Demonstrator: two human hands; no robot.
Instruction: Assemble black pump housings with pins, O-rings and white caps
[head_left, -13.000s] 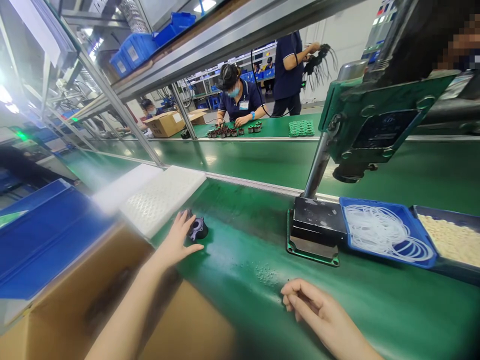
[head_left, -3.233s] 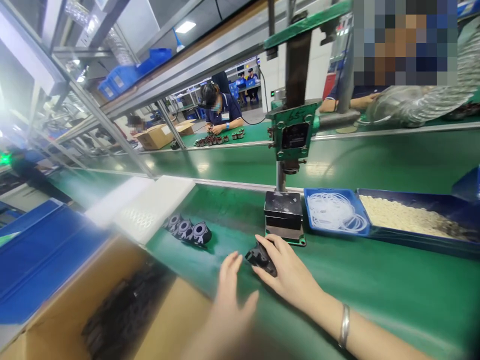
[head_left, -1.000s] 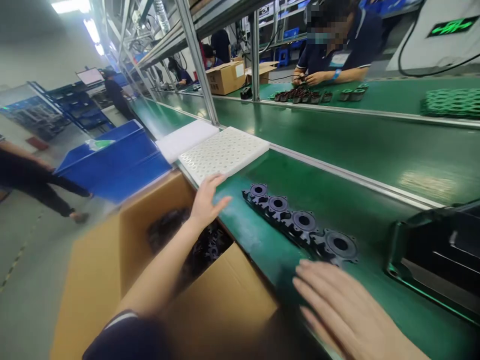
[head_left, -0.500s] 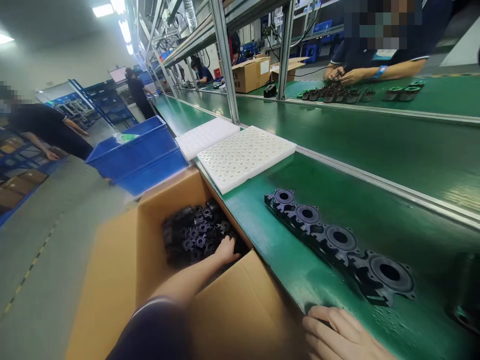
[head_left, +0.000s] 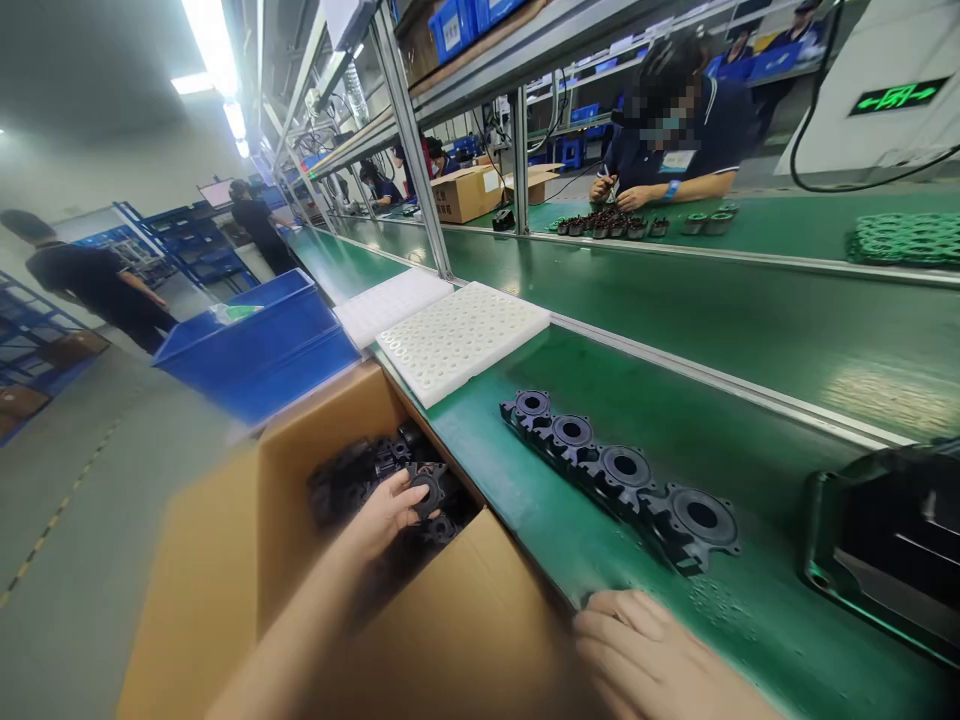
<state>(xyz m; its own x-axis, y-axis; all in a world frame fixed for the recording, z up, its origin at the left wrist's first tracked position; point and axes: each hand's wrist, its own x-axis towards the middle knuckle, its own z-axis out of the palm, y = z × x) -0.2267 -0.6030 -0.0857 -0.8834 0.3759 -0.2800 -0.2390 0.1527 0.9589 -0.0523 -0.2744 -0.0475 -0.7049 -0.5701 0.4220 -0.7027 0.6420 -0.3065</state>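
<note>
My left hand (head_left: 394, 508) grips a black motor part (head_left: 429, 490) inside the open cardboard box (head_left: 300, 425), above more black parts (head_left: 330, 485) heaped there. Thumb and fingers press on the part's round face. My right hand (head_left: 626, 635) rests at the near edge of the green table (head_left: 510, 475), fingers together and bent over the edge; whether anything is beneath them is hidden. Beyond it, several black flanged parts with round holes (head_left: 624, 466) stand in a slanting row on the table.
A white foam tray (head_left: 465, 340) lies behind the box, with a blue bin (head_left: 259, 345) to its left. At right sits a large black housing (head_left: 892, 550). A metal post (head_left: 412, 140) rises behind. A person (head_left: 675, 130) works across the line.
My left hand has lifted a black part from the heap and turned it up. The view has shifted, bringing the black housing at right further into sight. My right hand stays at the table edge.
</note>
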